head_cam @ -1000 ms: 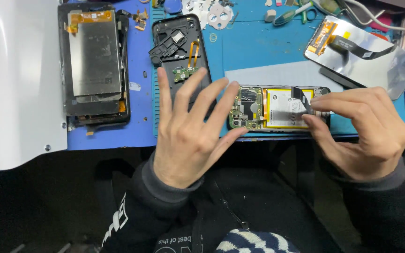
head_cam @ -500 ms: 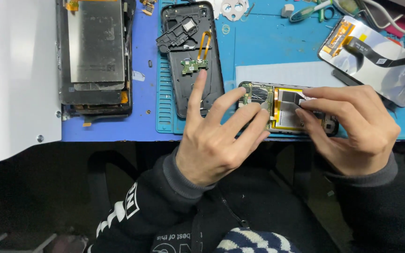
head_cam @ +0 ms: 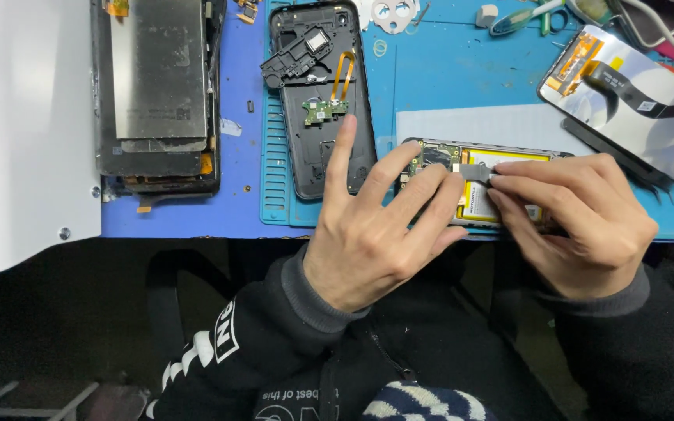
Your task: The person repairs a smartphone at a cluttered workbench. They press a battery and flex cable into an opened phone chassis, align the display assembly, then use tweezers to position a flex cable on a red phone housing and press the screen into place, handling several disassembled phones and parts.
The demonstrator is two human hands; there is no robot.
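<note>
- Lying at the near edge of the blue work mat [head_cam: 462, 86], just right of centre, is an opened phone [head_cam: 481, 183], its yellow battery [head_cam: 509, 187] and small green circuit board [head_cam: 431, 156] showing
- The left hand [head_cam: 376, 234] is spreading flat with fingers apart, its middle fingers pressing down on the board end of the opened phone and gripping nothing; its forefinger is reaching out over the black back cover [head_cam: 321, 93]
- The right hand [head_cam: 579, 226] is pinching its thumb and fingertips together on a thin grey strip [head_cam: 473, 170] that is crossing the top of the battery
- Both hands are covering much of the opened phone, so its lower edge and right end are staying hidden
- The black back cover is lying just left of the opened phone on the ribbed part of the mat, holding a small green board [head_cam: 323, 111], an orange flex loop [head_cam: 342, 74] and a black bracket [head_cam: 294, 62]
- A dismantled screen assembly [head_cam: 157, 86] with a grey metal plate is resting well to the left, partly on the purple-blue strip of the mat
- A white panel [head_cam: 17, 132] is filling the far left
- Another display panel [head_cam: 633, 101] with a black ribbon cable is sitting at the upper right, tilted, near the right hand but apart from it
- Tweezers-like tools with green handles [head_cam: 524, 15] and small white parts are lying along the far edge
</note>
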